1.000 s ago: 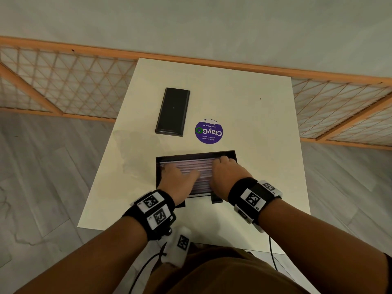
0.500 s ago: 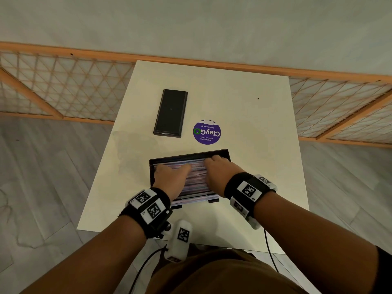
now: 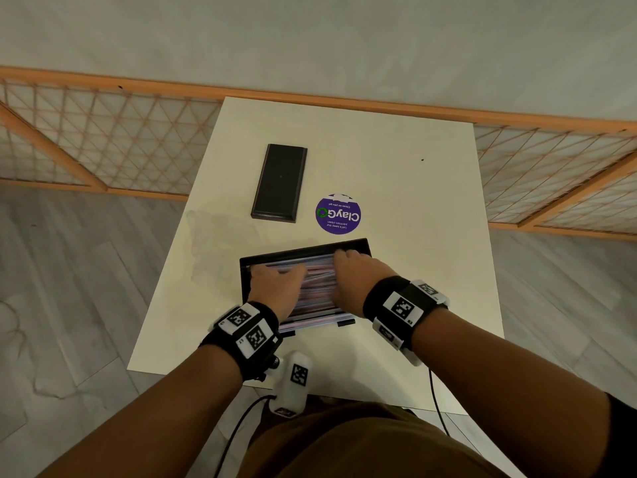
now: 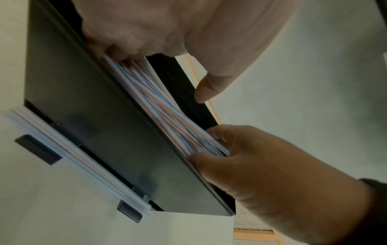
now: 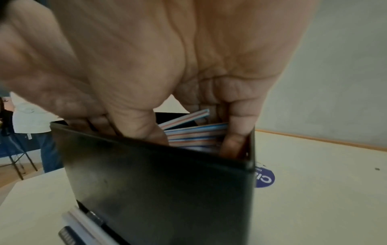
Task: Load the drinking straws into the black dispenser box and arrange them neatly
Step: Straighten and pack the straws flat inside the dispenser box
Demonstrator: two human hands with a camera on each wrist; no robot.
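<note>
The black dispenser box [image 3: 358, 243] stands open-topped near the table's front edge, filled with striped drinking straws [image 3: 315, 284]. My left hand [image 3: 275, 281] lies over the straws at the box's left end, fingers pressed down among the straws [image 4: 163, 107] and thumb free. My right hand [image 3: 355, 270] reaches into the right end, fingers curled round the straw ends [image 5: 194, 132] and thumb on their near side. A few straws [image 4: 73, 157] lie in the dispensing slot at the foot of the box's front wall [image 4: 104, 132].
The box's black lid [image 3: 280, 182] lies flat on the white table [image 3: 413, 201], behind and left of the box. A round purple sticker [image 3: 337, 213] is on the tabletop just behind the box. A wooden lattice rail [image 3: 103, 139] runs behind the table.
Both hands stay in the box on the straws. They have drawn slightly apart, showing more straws between them.
</note>
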